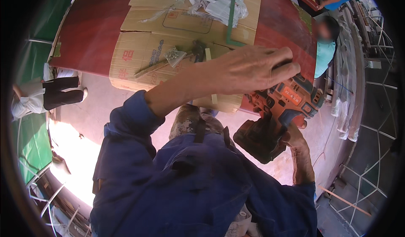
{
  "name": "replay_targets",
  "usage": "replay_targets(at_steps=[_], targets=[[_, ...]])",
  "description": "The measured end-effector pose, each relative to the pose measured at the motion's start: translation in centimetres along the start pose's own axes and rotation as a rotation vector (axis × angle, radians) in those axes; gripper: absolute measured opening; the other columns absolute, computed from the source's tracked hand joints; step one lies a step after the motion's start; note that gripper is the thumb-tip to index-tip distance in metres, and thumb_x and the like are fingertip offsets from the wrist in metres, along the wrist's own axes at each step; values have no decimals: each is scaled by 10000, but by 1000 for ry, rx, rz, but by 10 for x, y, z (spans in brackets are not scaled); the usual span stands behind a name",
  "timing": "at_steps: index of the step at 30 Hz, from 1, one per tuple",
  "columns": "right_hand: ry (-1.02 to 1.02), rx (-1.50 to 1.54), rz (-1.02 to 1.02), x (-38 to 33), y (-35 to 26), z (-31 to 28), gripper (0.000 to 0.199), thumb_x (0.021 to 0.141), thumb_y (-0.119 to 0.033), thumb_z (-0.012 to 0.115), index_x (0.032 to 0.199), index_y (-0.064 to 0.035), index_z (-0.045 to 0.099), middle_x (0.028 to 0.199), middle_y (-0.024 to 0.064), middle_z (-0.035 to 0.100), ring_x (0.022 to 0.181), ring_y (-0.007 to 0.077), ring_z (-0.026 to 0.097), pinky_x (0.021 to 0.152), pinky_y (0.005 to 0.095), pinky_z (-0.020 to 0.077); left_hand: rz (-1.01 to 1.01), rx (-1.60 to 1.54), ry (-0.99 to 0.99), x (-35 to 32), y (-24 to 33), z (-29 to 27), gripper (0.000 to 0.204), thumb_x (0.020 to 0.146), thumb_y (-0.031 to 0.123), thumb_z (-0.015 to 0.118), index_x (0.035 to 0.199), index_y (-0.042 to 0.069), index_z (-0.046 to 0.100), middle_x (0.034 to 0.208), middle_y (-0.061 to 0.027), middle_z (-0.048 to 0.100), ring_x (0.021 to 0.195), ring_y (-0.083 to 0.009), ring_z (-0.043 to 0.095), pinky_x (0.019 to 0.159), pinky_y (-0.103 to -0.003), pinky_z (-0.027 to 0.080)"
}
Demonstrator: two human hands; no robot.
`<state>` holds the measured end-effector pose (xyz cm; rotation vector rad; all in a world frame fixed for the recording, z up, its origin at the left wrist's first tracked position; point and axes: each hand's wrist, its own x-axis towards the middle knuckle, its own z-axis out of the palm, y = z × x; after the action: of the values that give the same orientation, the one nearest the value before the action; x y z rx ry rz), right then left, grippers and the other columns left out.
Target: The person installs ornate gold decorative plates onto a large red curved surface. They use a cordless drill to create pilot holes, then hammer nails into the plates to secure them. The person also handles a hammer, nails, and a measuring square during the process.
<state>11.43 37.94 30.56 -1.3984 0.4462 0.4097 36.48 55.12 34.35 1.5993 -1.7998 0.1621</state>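
An orange and black cordless drill (pixel 291 97) is in my right hand (pixel 294 138), with the fingers wrapped round its grip. Its dark battery (pixel 258 142) points toward my body. Across the top of the drill reaches my left hand (pixel 255 68), its fingers curled and held close together. Whatever those fingers hold, if anything, is hidden. On the cardboard (pixel 147 39) beyond my arm lie a hammer (pixel 198 50) with a wooden handle and a small clear bag of screws (pixel 174 57). A pale narrow strip (pixel 208 55) lies beside the hammer head.
The cardboard covers part of a dark red table (pixel 95 30). Crumpled plastic wrap (pixel 215 3) and a green angled strip (pixel 231 20) lie on it. One person (pixel 324 47) is at the table's right; another (pixel 55 89) stands left. Wrapped long pieces (pixel 350 76) line the right.
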Motion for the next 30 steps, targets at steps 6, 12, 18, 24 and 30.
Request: replay_targets(at_steps=[6,12,18,24,30], targets=[[68,176,11,-52,54,19,1194,687,-601,868,1520,39,300,1468,138,438,1368,227,410,1122,390,368,115,53,-49,3,44,38,340,889,133,614,1191,1,533,1053,-105,517,912,-221,617,718,-348,536],[110,3,36,-57,51,60,785,810,-100,751,1476,-7,343,1327,108,500,1220,212,505,1001,346,461,244,118,-131,4,78,52,303,892,185,605,1145,30,543,1020,-49,505,955,-144,605,741,-303,521],[235,220,134,-54,86,80,742,799,-56,741,1442,-8,375,1061,93,633,904,157,645,754,275,554,188,-113,-251,-16,51,42,459,895,200,639,1314,56,517,1160,-98,550,1048,-237,621,868,-364,528],[323,546,-24,-46,106,101,646,716,-74,661,1334,39,510,1130,148,660,983,223,682,868,332,573,-733,-10,47,-133,-44,11,545,925,201,649,1439,126,486,1279,-172,597,1154,-377,593,954,-452,506],[551,641,-53,-37,100,138,619,715,-101,619,1310,47,532,1148,166,674,1008,247,685,899,351,568,-1036,402,-134,-290,-127,92,702,857,233,720,1503,202,449,1315,-233,481,1203,-425,531,944,-504,486]])
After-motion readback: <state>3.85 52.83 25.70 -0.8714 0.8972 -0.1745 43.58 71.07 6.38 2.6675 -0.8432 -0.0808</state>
